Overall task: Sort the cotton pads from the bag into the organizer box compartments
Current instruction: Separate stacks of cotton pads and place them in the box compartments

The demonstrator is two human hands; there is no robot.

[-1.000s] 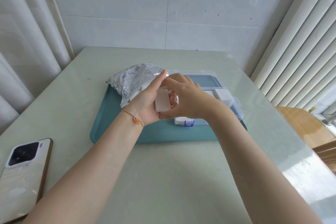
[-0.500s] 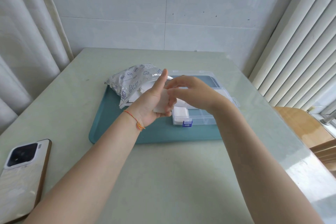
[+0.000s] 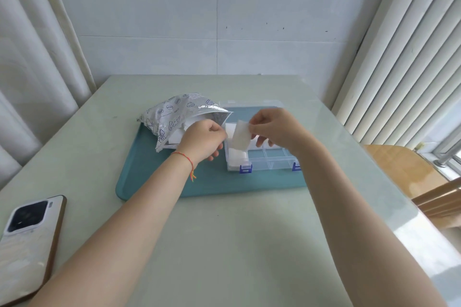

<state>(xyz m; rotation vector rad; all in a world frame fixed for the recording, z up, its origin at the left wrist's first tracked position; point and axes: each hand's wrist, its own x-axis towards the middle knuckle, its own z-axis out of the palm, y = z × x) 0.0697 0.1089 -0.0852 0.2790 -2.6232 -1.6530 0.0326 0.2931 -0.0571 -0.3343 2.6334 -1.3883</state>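
A cotton pad (image 3: 240, 137), thin, white and roughly square, is held tilted in the air above the left end of the organizer box (image 3: 262, 157). It is pinched at its upper right corner between the thumb and fingers (image 3: 252, 124) of the right hand (image 3: 277, 129). Whether the left hand (image 3: 203, 141) touches the pad's left edge cannot be told; its fingers are curled in, and what they hold, if anything, is hidden.

The organizer box is made of clear plastic with blue latches (image 3: 245, 169) at its near edge, and its lid is laid open behind it. Stacked white pads (image 3: 235, 157) are seen in the near left compartment; the compartments to the right of it appear bare. The bag (image 3: 174, 117) lies just left of the box, silvery with dark blue line drawings printed on it; small lettering is present but too small to be read. Its mouth is open toward the box, and more white pads (image 3: 178, 136) are visible inside.

Bag and box are carried on a teal tray (image 3: 149, 177) on a pale green table (image 3: 224, 244). A red string bracelet (image 3: 185, 159) is worn on the left wrist. A white phone (image 3: 27, 244) is laid face down at the near left of the table.
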